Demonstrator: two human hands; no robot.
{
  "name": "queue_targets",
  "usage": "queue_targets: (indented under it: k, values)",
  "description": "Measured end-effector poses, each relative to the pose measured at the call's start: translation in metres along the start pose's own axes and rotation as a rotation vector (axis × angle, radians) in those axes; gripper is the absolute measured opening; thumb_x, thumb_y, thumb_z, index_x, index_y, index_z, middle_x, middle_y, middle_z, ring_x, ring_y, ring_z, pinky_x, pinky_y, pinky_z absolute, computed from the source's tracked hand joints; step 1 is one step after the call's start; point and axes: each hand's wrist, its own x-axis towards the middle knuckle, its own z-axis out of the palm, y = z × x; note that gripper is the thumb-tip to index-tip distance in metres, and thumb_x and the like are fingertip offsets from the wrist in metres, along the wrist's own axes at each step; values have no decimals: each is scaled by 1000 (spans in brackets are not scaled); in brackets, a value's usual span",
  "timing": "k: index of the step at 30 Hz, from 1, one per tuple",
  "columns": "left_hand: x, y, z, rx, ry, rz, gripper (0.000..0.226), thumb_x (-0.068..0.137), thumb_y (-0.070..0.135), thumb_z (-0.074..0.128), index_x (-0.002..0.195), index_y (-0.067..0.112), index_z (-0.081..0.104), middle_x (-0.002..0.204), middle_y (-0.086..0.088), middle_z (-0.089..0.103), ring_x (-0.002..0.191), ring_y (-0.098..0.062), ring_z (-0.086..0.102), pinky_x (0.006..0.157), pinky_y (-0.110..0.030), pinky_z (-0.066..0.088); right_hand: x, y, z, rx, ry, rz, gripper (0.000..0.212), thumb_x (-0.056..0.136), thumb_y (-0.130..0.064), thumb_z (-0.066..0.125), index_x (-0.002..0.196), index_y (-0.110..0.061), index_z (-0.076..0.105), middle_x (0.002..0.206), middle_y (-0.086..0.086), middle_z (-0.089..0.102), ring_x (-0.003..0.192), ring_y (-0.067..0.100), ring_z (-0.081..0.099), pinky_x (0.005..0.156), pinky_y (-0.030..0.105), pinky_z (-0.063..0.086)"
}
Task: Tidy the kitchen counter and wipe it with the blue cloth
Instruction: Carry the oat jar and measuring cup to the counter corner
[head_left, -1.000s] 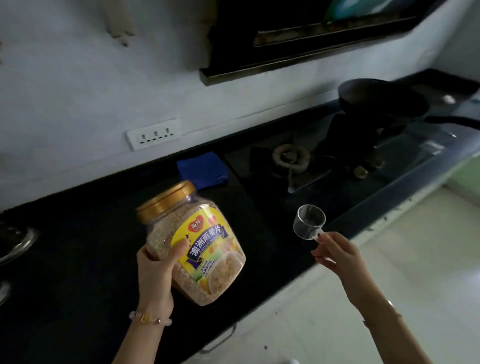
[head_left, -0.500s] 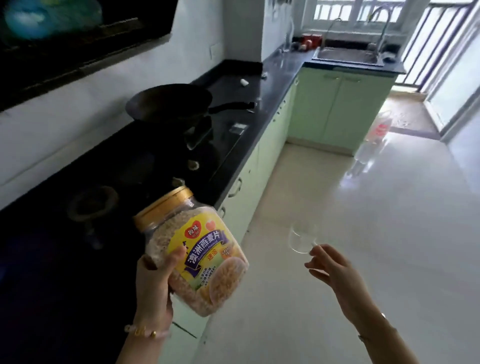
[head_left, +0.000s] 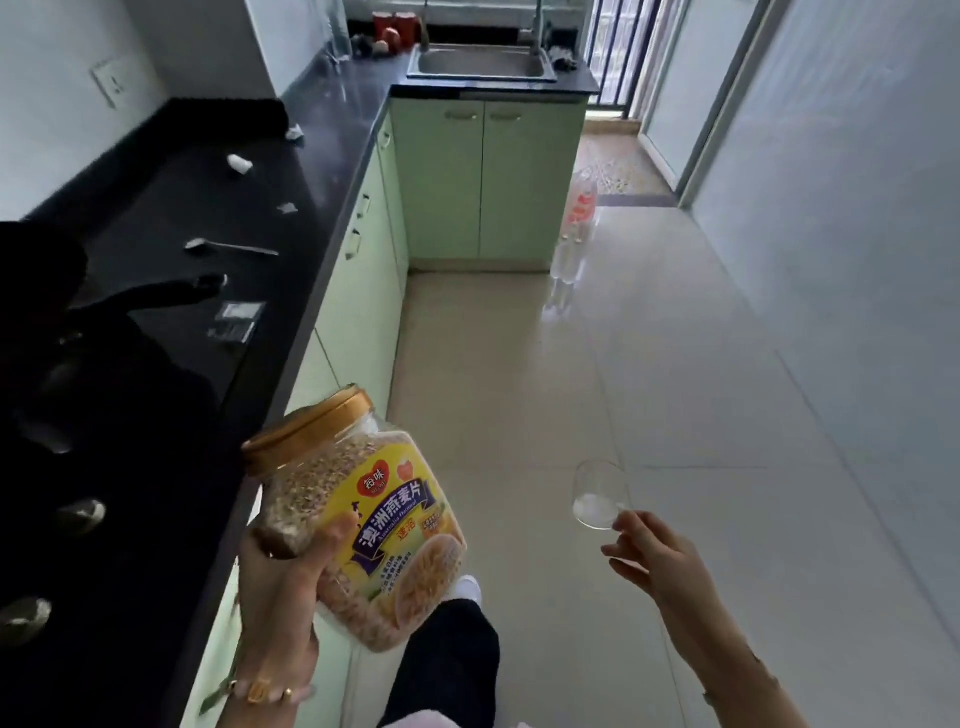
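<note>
My left hand (head_left: 283, 587) grips a clear oat jar (head_left: 358, 519) with a gold lid and a yellow label, tilted, just off the counter's front edge. My right hand (head_left: 657, 558) pinches the handle of a small clear plastic scoop (head_left: 597, 496) out over the floor. The black counter (head_left: 332, 171) runs along the left to a corner. On it lie a spoon (head_left: 228, 248) and a few small white scraps (head_left: 240, 165). The blue cloth is not in view.
A black pan's handle (head_left: 156, 296) sticks out over the hob, whose knobs (head_left: 78, 514) sit at lower left. Green cabinets (head_left: 467, 182) stand under the counter. A steel sink (head_left: 480, 65) is at the far end, and plastic bottles (head_left: 571, 234) stand on the tiled floor.
My view has swung right, from the wall and hob to the length of the kitchen. The blue cloth has left the frame. Both hands keep the jar and scoop, now clear of the counter.
</note>
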Motion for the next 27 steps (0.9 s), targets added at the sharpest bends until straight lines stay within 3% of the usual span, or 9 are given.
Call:
queue_targets:
  k: [5,9,14,20,27]
  values:
    - [107,35,66,28,-53,8,114,24,47,90,125,18,46,117,-14,64,101,-33,65,84,-53,53,94,-83,26,28,20,-50,23,94,-18,47,75,-10,59,64,6,52,70,19,62,69,28,49]
    - [179,62,120,53,-71,29,120,18,51,89,125,20,44,116,-13,63,100,-34,65,81,-49,54,164,-143,37,86,31,-122,22,93,-20,48,76,-10,60,58,0,55,69,18,64,71,29,50]
    - [265,72,176,68,-73,-17,114,18,51,90,119,21,46,114,-16,63,96,-37,65,80,-58,53,260,-181,44,103,24,-102,23,93,-20,48,77,-9,61,60,3,55,67,16,65,72,30,51]
    - [362,73,250,53,26,-39,117,16,54,88,122,25,46,112,-13,64,94,-34,67,75,-52,56,397,-228,58,35,-56,-45,24,93,-20,49,76,-8,62,59,3,51,70,19,63,73,30,50]
    - [461,114,319,-87,198,10,119,19,52,89,125,20,45,114,-11,65,97,-29,67,70,-42,57,542,-357,113,-81,-258,-121,23,94,-16,46,76,-8,58,64,7,50,72,21,61,72,29,50]
